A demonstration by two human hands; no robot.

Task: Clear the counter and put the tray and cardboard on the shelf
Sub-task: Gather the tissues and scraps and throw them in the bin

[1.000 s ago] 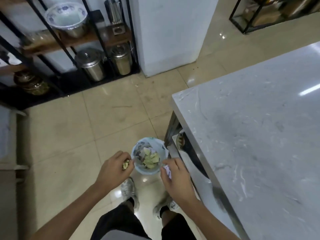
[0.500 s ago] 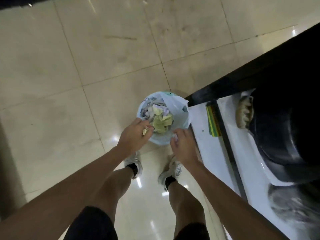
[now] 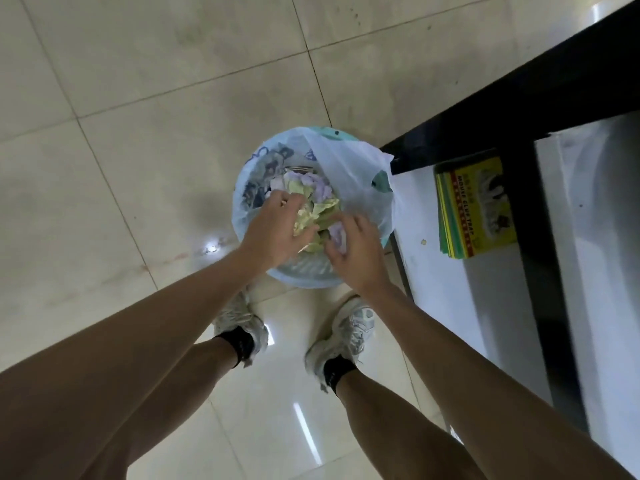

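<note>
A small round waste bin (image 3: pixel 242 216), lined with a white plastic bag, stands on the floor just in front of my feet and holds crumpled yellow and lilac paper (image 3: pixel 320 207). My left hand (image 3: pixel 277 233) hovers over the bin's near side with fingers spread above the yellow paper and nothing clearly gripped. Over the bin's near right rim, my right hand (image 3: pixel 356 252) is curled around a lilac crumpled paper scrap (image 3: pixel 337 237). No tray is in view.
The counter's dark underside and edge (image 3: pixel 519 98) run along the right. Below it a white lower shelf (image 3: pixel 450 289) carries a stack of yellow-green mouse glue trap boards (image 3: pixel 471 209). Beige tiled floor (image 3: pixel 138 133) spreads to the left and beyond the bin.
My view has tipped down and closer to the bin. Both hands have moved from its near rim to above its contents, and the left hand's fingers have spread apart.
</note>
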